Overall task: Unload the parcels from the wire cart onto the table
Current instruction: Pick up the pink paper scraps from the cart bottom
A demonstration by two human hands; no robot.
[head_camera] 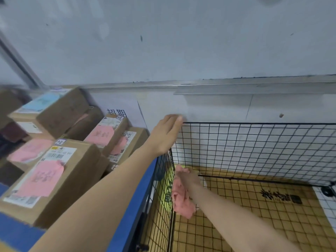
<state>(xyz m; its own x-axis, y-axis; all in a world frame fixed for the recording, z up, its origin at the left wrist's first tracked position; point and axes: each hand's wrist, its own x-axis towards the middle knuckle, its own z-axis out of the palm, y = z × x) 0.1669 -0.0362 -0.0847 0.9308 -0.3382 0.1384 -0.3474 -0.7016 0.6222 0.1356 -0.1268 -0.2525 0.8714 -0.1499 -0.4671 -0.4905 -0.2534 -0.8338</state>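
While the left hand (166,135) holds the top corner of the cart (254,123), with its fingers bent over the wire, the right hand (186,177) reaches deep down inside. It is at the top end of a soft pink parcel (181,202). The fingers are blurred and partly hidden by the pink stuff, so I cannot tell if they are closed on it yet.

The pink parcel lies low in the cart, tight against the left mesh side. It is long and floppy. Its long way runs along that side, from the far corner back toward the person. A yellow thing (168,190) sits between it and the mesh. A brown card (254,215) covers the rest of the cart floor.

The right hand is much nearer to the parcel. The left hand is high up on the rim, well apart from it.

The tabletop (138,197) is to the left of the cart and higher than the parcel. Many boxes (78,171) with pink notes are piled on it, close to the blue edge. So I think the parcel must go up first, over the wire rim, and then left. It could sag and catch on the mesh on the way up.
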